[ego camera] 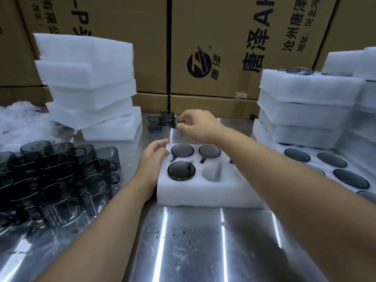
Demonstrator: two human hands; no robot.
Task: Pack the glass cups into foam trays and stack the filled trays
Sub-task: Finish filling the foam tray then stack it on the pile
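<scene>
A white foam tray (203,195) lies in the middle of the steel table. Three of its round pockets hold dark glass cups (181,170), and one front pocket (211,171) shows empty; my right forearm hides the tray's right part. My left hand (155,157) rests on the tray's left edge, fingers curled over the corner. My right hand (196,124) reaches past the tray to three smoky glass cups (160,121) at the back, fingertips pinching the rightmost one, which is mostly hidden.
Many loose dark cups (55,180) crowd the left of the table. Empty foam trays (89,86) are piled at back left. Filled trays (305,106) are stacked at right, with another filled tray (329,165) lower down. Cardboard boxes (223,47) form the back wall.
</scene>
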